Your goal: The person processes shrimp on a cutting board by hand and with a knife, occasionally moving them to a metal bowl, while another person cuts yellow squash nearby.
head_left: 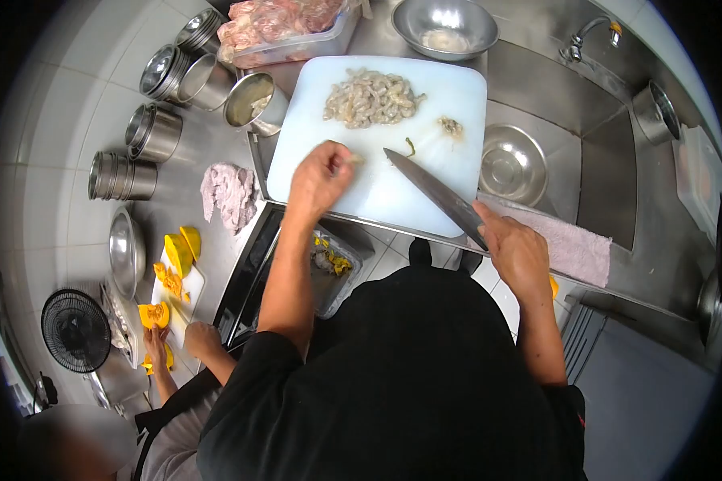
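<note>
On the white cutting board (pixel 297 160) lies a pile of peeled shrimp (pixel 369 100), grey and glistening. My left hand (pixel 322 175) is over the board's left part, its fingers pinched at a small pale piece (pixel 357 159) that looks like a shrimp, slightly blurred. My right hand (pixel 517 250) grips a large kitchen knife (pixel 433 192) by the handle, the blade slanting over the board with its tip toward the middle. Close to that tip is a dark greenish strip (pixel 410 146). A little heap of dark scraps (pixel 450 126) sits at the board's right.
A sink (pixel 594 176) with a steel bowl (pixel 514 164) is at the right. Behind the board stand a steel bowl (pixel 445 28) and a tub of bagged meat (pixel 297 50). Steel pots (pixel 257 103) line the left. At lower left, a co-worker's hands (pixel 204 341) cut pumpkin (pixel 178 255).
</note>
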Demonstrator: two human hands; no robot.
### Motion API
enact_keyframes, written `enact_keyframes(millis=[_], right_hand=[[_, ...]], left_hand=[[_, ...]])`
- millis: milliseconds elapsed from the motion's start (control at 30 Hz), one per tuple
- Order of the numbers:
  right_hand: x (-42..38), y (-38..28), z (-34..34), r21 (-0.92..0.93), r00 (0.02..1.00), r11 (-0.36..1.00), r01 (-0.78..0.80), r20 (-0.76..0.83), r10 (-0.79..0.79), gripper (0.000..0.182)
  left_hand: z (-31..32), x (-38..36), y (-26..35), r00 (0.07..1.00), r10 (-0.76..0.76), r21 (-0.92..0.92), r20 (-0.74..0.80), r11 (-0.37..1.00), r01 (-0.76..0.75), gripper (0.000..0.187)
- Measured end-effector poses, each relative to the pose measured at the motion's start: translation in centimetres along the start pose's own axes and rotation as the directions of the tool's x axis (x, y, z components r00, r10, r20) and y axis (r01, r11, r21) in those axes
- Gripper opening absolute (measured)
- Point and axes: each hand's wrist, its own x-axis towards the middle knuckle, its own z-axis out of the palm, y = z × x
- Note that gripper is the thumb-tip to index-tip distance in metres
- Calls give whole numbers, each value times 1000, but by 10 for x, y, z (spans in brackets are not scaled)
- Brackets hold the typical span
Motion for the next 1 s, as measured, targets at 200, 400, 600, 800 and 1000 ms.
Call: enact_keyframes(millis=[200, 400, 600, 800, 1000], right_hand=[[-6, 10, -2, 77, 982, 997, -17, -185, 31, 37], [-11, 3, -10, -52, 991, 997, 63, -113, -68, 41], [0, -13, 1, -138, 996, 986, 88, -19, -91, 39], [10, 7, -12, -157, 991, 982, -106, -96, 92, 40], [2, 19, -23, -119, 970, 986, -113, -228, 84, 40]], left_hand=[[-80, 66, -52, 917, 66, 91, -394, 995, -32, 23], [-138, 121, -74, 889, -107, 463, -445, 822, 331, 37], [-135, 159, -124, 926, -297, 667, -234, 644, 375, 36], [-128, 165, -121, 925, -232, 698, -302, 607, 380, 39], [-63, 121, 8, 968, 218, 528, -122, 840, -122, 35]])
